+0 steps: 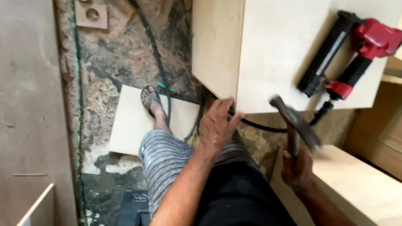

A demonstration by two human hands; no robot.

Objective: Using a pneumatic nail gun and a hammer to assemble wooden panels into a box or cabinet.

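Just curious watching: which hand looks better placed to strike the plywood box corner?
Probably the right hand: it grips the hammer raised near the plywood box corner, while the left hand steadies it.

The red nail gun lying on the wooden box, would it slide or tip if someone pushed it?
The nail gun lies flat on the smooth plywood box, so it would probably slide, not tip. It looks bulky, likely heavy. Its black hose might tug back.

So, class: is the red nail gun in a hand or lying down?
Lying down: the nail gun rests on the plywood box, with no hand on it.
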